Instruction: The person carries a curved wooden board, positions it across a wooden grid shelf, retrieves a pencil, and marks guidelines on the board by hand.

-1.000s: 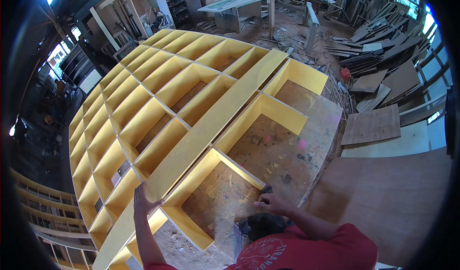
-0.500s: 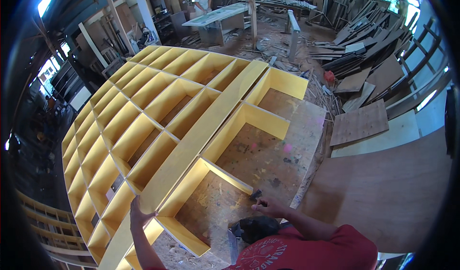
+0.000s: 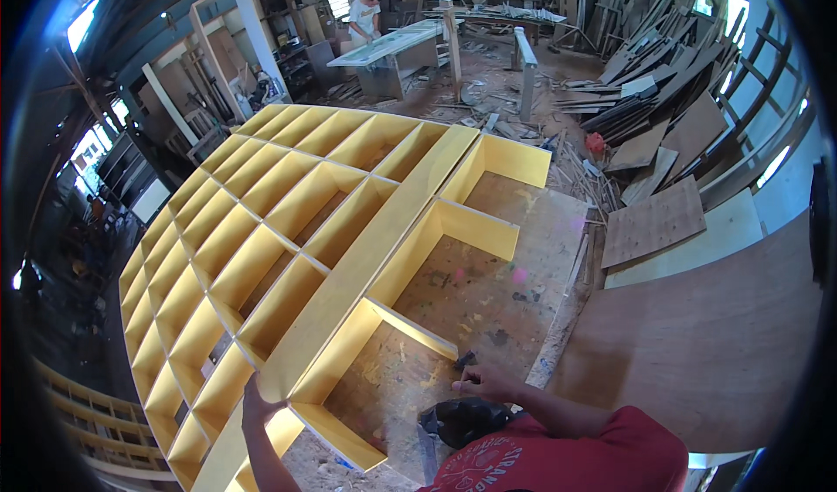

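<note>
Across the near end of the plank (image 3: 340, 296), going by the head view, your left hand (image 3: 260, 403) is spread, thumb out wide, probably just steadying the board. Plank itself lies lengthwise over the yellow grid (image 3: 279, 296), with grid showing on both sides, so I'd guess those top edges are propping it up. Right of the plank, your right hand (image 3: 486, 382) has curled fingers beside a small dark thing (image 3: 466, 361) at the tip of a divider (image 3: 414, 329); can't tell if you're pinching it. Also right of the plank: a black bundle (image 3: 471, 418) by your shirt (image 3: 558, 448).
</note>
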`<state>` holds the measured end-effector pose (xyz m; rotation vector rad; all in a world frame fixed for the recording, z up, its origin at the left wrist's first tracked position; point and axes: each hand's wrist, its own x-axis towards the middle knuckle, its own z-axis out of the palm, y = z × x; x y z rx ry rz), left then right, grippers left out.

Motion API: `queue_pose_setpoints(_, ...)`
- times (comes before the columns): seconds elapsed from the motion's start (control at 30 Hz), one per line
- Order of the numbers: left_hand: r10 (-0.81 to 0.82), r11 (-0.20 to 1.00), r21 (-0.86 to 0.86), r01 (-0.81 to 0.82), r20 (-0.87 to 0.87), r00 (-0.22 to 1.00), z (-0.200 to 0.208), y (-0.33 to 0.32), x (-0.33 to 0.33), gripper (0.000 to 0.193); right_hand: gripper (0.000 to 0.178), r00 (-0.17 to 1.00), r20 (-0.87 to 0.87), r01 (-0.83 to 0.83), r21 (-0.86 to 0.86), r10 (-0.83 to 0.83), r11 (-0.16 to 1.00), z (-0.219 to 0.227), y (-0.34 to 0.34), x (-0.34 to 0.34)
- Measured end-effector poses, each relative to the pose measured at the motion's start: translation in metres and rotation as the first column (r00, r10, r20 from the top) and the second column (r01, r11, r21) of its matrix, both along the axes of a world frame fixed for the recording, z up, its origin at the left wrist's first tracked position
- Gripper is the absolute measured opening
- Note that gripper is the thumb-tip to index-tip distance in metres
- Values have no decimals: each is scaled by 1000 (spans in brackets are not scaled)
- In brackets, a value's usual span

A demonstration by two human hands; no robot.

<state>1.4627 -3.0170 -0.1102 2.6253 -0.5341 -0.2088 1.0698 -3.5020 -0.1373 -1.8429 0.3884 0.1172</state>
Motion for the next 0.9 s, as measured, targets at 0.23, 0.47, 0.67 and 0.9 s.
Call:
queue_pose_setpoints(0.23,-5,984,180,12,-40,999,-9,7,1,138,48,999,28,-27,25,26,999,-3,13,3)
queue_pose_setpoints(0.47,153,983,55,-175,275,949,-40,37,-51,100,40,1000,-26,-15,-51,14,999,-6,9,-7)
queue_pose_setpoints(0.67,377,901,46,-432,412,829,-42,95,-107,72,36,999,-39,-5,15,5,1000,-41,10,-7)
queue_pose_setpoints(0.9,422,892,-49,-449,440,792,-59,124,-103,53,38,990,-34,-137,-31,136,990,-19,35,24)
